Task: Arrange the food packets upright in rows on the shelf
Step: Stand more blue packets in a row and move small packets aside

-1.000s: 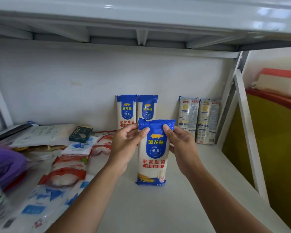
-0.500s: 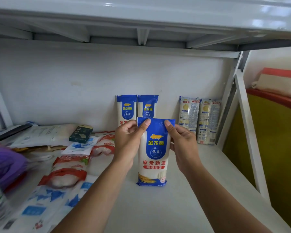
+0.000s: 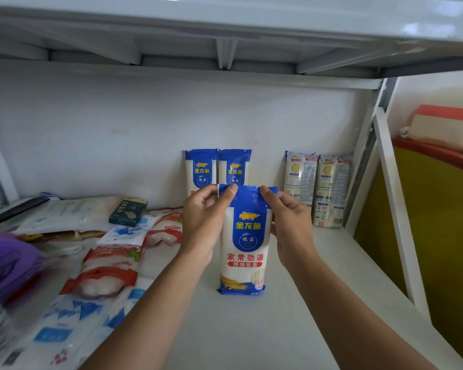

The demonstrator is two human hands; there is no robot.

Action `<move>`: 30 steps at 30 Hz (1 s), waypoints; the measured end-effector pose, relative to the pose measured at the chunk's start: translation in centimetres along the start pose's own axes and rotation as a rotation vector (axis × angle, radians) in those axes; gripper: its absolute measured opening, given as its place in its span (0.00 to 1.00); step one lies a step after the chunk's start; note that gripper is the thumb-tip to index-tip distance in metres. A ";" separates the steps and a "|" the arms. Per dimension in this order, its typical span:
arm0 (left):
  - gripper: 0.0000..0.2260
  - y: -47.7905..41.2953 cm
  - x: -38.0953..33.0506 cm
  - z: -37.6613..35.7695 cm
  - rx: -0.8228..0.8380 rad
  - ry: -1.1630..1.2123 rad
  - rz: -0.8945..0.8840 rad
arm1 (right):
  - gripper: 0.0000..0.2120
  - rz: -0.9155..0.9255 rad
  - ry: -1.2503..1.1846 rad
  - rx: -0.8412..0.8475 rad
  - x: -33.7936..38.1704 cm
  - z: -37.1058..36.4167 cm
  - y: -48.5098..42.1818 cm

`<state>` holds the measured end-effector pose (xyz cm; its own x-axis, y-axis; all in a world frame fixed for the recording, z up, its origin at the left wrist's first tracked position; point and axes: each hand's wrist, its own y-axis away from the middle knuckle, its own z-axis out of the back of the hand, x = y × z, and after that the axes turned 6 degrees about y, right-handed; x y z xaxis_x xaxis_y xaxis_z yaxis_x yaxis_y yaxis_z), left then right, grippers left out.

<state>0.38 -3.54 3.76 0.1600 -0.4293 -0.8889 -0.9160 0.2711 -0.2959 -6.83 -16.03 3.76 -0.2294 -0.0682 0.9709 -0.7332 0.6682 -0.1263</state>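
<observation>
**Head view**

1. The shelf is a white board, seen from the front and slightly above. A second shelf board runs overhead at 12 o'clock.
2. The front packet, a blue-and-white noodle packet, stands upright on its bottom edge near the middle of the shelf. Its label faces the camera.
3. The left hand pinches the front packet at its top left corner. The thumb lies on the front face and the fingers curl behind.
4. The right hand pinches the top right corner in the same way. Both hands are clamped on the packet's upper seal.
5. At 12 o'clock from the front packet, two blue packets of the same kind stand upright against the back wall, side by side and touching. The hands hide their lower parts.
6. At 2 o'clock, two pale packets stand upright against the back wall, side by side, near the right post. They are apart from the blue pair.
7. From 8 to 10 o'clock, unsorted items lie flat:
   - red-and-white packets;
   - blue-and-white packets, nearest the camera;
   - a dark box resting on a white packet.
8. At 9 o'clock, at the frame edge, there is a purple bag, too blurred to read.
</observation>
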 end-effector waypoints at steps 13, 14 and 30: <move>0.13 -0.6 -0.2 0.1 -0.020 0.050 0.090 | 0.08 0.024 0.003 0.000 0.3 -0.1 -0.1; 0.14 -0.7 -0.1 0.2 -0.013 0.058 0.100 | 0.08 0.022 0.013 -0.003 0.2 0.0 -0.3; 0.15 -0.5 1.5 2.2 0.254 -0.193 0.198 | 0.12 -0.136 0.661 0.393 -4.4 4.0 1.0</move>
<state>1.85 -2.47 1.78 0.0773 -0.1831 -0.9801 -0.8198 0.5478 -0.1670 -9.13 -18.00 -1.51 0.2174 0.4073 0.8871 -0.9287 0.3660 0.0595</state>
